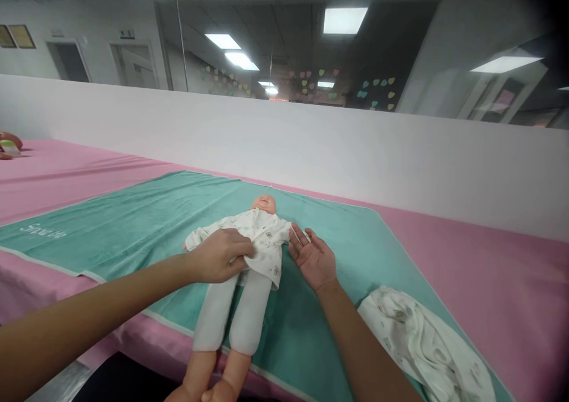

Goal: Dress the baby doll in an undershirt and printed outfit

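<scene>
A baby doll [265,202] lies on its back, head away from me and bare feet toward me. It wears a white printed shirt [269,251] and white leggings [249,313]. My left hand [224,254] is over the doll's belly, fingers bent and pinched on the front edge of the shirt. Palm up and fingers spread, my right hand [315,261] is beside the sleeve on the right, its fingertips close to the cuff; whether they touch it I cannot tell. Nothing lies in that palm.
Under the doll is a green towel [146,224] on a pink-covered surface [498,271]. A crumpled white printed cloth [413,337] lies by my right forearm. A white low wall [288,144] with a mirror above runs behind. Part of another object [9,145] shows at far left.
</scene>
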A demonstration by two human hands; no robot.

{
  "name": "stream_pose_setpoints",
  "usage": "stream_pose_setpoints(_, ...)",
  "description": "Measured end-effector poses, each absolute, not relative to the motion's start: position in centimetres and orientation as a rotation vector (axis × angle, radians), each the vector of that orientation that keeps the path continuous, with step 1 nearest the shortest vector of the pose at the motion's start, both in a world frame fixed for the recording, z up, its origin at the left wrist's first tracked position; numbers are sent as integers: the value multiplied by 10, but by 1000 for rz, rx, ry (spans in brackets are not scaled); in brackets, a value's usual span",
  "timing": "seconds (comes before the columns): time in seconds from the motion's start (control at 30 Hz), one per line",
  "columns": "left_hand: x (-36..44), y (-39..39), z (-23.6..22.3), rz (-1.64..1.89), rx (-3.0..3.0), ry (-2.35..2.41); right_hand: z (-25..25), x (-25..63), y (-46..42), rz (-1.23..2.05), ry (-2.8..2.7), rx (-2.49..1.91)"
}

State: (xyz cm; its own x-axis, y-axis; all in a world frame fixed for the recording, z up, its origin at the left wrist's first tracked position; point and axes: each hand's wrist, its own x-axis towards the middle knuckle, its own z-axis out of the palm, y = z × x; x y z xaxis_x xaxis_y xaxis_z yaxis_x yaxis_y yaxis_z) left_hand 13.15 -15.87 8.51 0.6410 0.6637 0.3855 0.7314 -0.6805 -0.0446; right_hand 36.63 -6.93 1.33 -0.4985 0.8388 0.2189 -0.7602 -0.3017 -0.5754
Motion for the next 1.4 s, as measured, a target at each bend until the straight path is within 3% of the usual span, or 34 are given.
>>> stream_pose_setpoints(0.23, 145, -151, 86, -580, -2554, -1190, 10, 359, -69, 1936, -832, -246)
stream_pose_setpoints(0.5, 180, -87, 74, -393, -2417, -1500, 8, 359, -68, 1967, -825, -241)
stream_pose_setpoints(0.73, 168, -44, 67, -574, -2174, -1873, 8, 359, -69, 1964, -807, -297)
stream_pose_setpoints(1.4, 138, -30, 47, -897, -1930, -1994, 2, 358, -67, 1952, -864, -276)
